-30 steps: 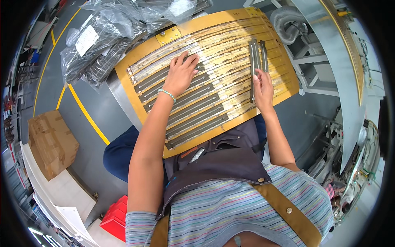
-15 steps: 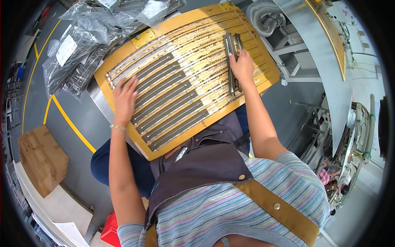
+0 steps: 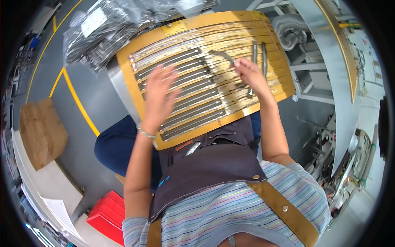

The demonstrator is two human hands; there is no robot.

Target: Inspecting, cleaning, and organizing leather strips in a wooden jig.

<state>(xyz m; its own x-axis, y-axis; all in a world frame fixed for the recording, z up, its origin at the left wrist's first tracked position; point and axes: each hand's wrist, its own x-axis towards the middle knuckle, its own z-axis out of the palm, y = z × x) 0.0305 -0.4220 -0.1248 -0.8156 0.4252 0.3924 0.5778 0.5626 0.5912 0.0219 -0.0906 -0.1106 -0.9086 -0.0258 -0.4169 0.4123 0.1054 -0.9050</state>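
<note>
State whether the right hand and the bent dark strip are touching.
Touching. The head view shows the right hand pinching one end of the bent dark strip.

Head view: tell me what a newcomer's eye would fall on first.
The big yellow slotted board fills the upper middle, dark strips lining its left part. Over it, the right hand pinches a curved strip, with the blurred left hand farther left. The bright red container stands out at lower left.
</note>
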